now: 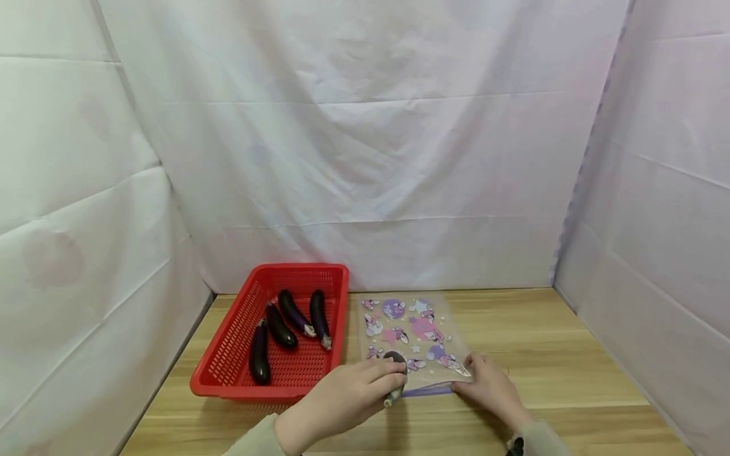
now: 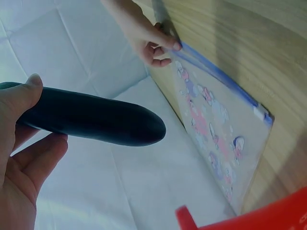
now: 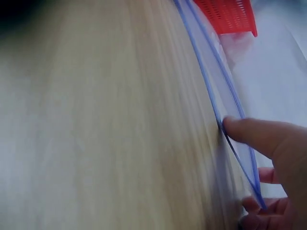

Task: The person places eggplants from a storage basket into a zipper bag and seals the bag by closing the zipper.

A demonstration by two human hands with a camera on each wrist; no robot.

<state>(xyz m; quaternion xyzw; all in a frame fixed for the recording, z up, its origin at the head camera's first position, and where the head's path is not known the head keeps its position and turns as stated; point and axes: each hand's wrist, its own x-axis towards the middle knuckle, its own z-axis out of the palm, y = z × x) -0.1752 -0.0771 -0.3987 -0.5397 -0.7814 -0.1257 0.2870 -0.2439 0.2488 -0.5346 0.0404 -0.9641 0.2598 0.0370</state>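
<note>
Left hand (image 1: pixel 356 387): I grip 1 eggplant (image 2: pixel 96 117), raised by the near left corner of 1 bag (image 1: pixel 406 320) | right hand (image 1: pixel 492 386): I pinch the bag's mouth (image 1: pixel 428 391) at its right end, thumb (image 3: pixel 252 134) perhaps inside, view blurred | 1 basket (image 1: pixel 251 392) left of bag, 4 eggplants (image 1: pixel 259 354) in it | hands apart

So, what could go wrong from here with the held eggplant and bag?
The slider bag shows only a narrow gap at its mouth, so the held eggplant might catch there. The right hand holds one end of that mouth, so the other end could slide. The eggplant's glossy skin could slip in the left hand.
</note>
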